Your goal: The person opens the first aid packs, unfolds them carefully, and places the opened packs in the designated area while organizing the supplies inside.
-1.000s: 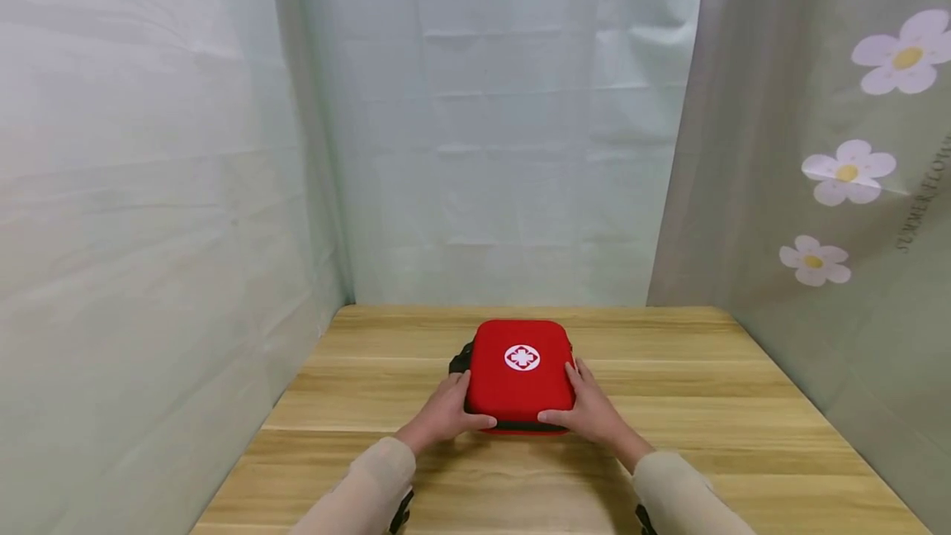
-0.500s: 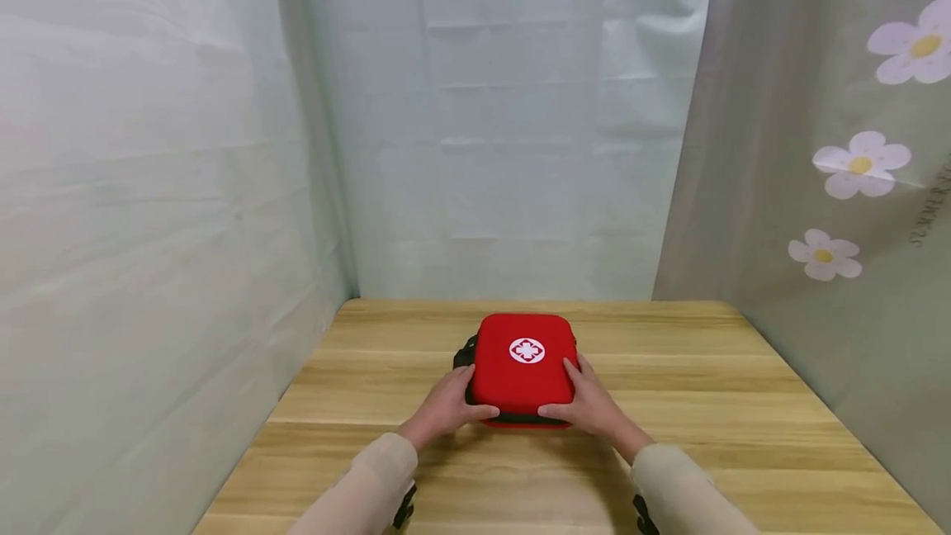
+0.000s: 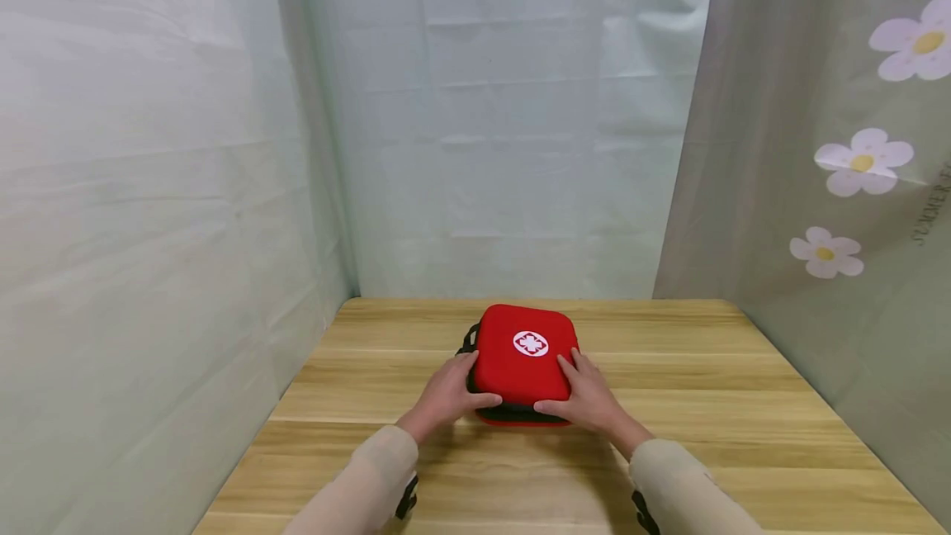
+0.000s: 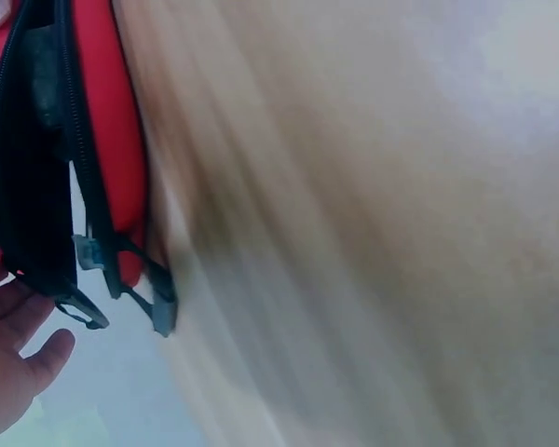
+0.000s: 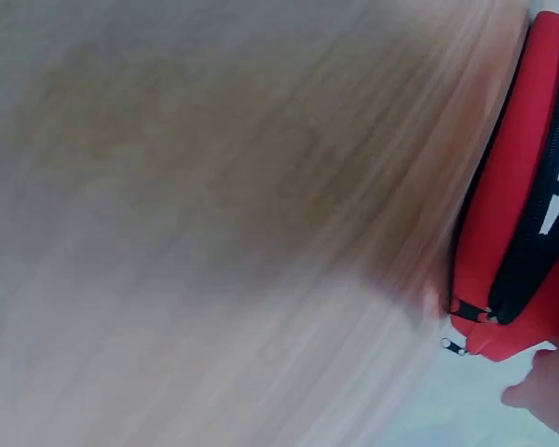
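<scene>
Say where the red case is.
In the head view, the red case is on the table, below and right of center, between the left hand and right hand.

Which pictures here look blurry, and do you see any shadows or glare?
Head view: fairly sharp, with soft shadows on the flat, pale wooden tabletop; left wrist view: tabletop smeared, a washed-out bright patch at upper right; right wrist view: tabletop smeared too, the rounded red fabric-looking case crisper.

The two forearms (image 3: 364,477) reach forward and slant inward, and the left hand (image 3: 447,393) and the right hand (image 3: 592,400) face one another, their thumbs (image 3: 486,400) pointing to the middle.
</scene>
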A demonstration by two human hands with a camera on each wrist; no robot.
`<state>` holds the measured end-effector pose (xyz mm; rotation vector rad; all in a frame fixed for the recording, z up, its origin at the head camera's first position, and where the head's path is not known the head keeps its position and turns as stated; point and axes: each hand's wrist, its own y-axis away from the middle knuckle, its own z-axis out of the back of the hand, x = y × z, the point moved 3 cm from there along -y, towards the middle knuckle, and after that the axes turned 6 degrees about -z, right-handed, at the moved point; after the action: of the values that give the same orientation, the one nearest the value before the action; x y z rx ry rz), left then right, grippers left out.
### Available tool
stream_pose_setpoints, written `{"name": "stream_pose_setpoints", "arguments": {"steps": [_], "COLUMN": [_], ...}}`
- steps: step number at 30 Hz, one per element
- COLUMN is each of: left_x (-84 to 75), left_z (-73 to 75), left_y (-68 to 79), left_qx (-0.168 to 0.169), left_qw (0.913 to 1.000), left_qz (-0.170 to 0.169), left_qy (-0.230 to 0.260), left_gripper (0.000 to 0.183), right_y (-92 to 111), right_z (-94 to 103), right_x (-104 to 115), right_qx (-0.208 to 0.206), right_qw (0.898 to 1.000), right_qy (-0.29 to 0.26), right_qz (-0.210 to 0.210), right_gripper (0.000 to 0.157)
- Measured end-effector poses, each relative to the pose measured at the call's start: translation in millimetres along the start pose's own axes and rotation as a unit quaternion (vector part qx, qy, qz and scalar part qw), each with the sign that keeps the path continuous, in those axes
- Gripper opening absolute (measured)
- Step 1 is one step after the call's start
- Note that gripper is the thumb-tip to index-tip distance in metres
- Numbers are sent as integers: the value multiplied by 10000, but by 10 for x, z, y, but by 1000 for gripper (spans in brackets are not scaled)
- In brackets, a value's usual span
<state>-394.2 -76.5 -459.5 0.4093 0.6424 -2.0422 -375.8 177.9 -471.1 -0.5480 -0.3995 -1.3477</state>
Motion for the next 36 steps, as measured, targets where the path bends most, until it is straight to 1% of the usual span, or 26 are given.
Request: {"name": "stream_pose_setpoints", "arguments": {"steps": [4,8,10,14,18,21,25,29,31,33,36], "left_x": [-65,-146,-187,-273,-383,-485,-614,-702,-709,-682,-581], "left_z": [66,140,174,236,301,350,395,424,442,463,494], "left_y": [-26,-64,-85,-131,-192,-238,-304,-362,-378,-376,-363], "left_qx": [-21,-59,-72,-46,3,66,165,141,58,-77,-362], "left_qw": [9999,9995,9992,9986,9967,9957,9947,9936,9946,9963,9978], "left_qz": [-34,-152,-192,-264,-394,-472,-612,-805,-805,-697,-485], "left_qy": [-124,-280,-332,-464,-703,-790,-815,-777,-655,-495,-273], "left_gripper": [94,91,90,89,86,83,77,71,70,70,69], "right_y": [-30,-63,-78,-107,-138,-156,-163,-144,-138,-140,-152], "right_z": [4,26,48,115,185,210,212,227,239,251,280], "right_x": [80,218,299,456,586,645,679,688,687,680,668], "right_qx": [-96,-151,-123,-29,100,240,388,373,324,264,143], "right_qw": [9982,9950,9938,9927,9910,9911,9922,9915,9915,9921,9932], "right_qy": [501,742,766,642,601,668,724,740,709,645,533], "right_qz": [308,659,792,1017,1192,1128,933,1005,1043,1042,1023], "right_gripper": [96,92,92,92,94,97,98,94,92,92,92]}}
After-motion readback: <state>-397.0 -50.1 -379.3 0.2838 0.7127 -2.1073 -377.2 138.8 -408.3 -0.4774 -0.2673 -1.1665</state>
